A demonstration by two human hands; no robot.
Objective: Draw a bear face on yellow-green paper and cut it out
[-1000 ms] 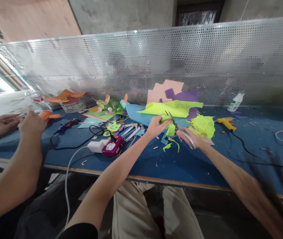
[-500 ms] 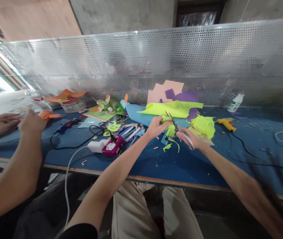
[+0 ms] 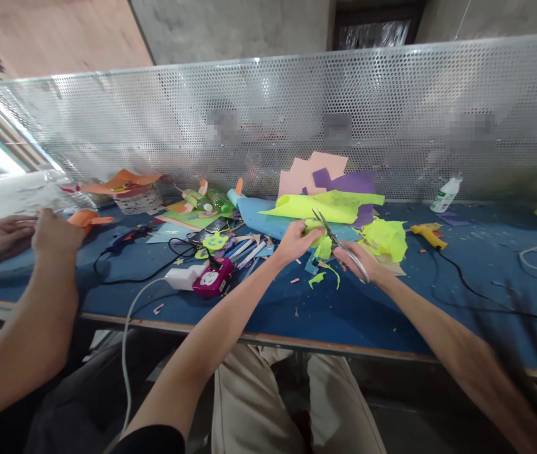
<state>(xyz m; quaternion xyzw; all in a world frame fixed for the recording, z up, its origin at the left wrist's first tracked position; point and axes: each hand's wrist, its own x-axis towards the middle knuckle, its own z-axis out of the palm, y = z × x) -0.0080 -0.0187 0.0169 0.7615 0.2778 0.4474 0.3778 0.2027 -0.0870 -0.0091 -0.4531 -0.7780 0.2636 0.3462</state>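
Nothing shifted: left hand pinches yellow-green paper; right hand clasps scissors.

Two bare forearms reach forward and away from the body, converging toward the middle of the view. The left arm rises from the lower left, elbow bent, forearm angled up and to the right. The left hand is curled with the knuckles up, thumb and fingertips pinched together at its far end. The right arm comes in from the lower right, its near part blurred, forearm angled up and to the left. The right hand lies palm inward, fingers wrapped closed in a grip, thumb on top. The two hands sit near each other, not touching, left slightly farther forward.
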